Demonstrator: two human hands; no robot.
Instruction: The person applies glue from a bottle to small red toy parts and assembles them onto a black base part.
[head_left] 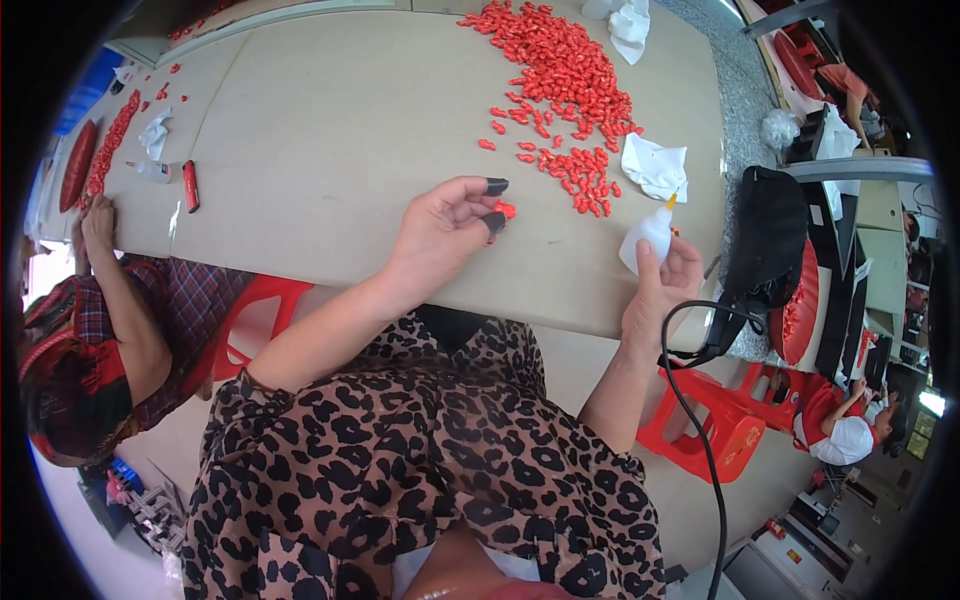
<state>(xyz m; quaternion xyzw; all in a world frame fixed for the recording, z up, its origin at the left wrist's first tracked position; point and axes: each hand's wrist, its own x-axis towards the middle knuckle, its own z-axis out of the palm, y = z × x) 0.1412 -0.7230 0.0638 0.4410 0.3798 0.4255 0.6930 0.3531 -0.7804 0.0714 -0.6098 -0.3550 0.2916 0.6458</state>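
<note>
My left hand (445, 228) is over the table, with dark covers on the thumb and one fingertip. Pinched between those covered tips is a small red piece (506, 209), partly hidden by the fingers. Near the table's front edge, my right hand (665, 280) grips a white squeeze bottle (648, 236), its yellow nozzle tilted up and away from me. Beyond both hands lies a big heap of small red peanut-shaped pieces (565, 70), with several strays around it. A crumpled white tissue (655, 167) rests just past the bottle.
Another white tissue (629, 30) lies at the far edge. A black bag (768, 238) and a black cable (690, 400) are on the right. At left, another person's hand (98, 222) is beside a row of red pieces (108, 150). Red stools (705, 420) stand below.
</note>
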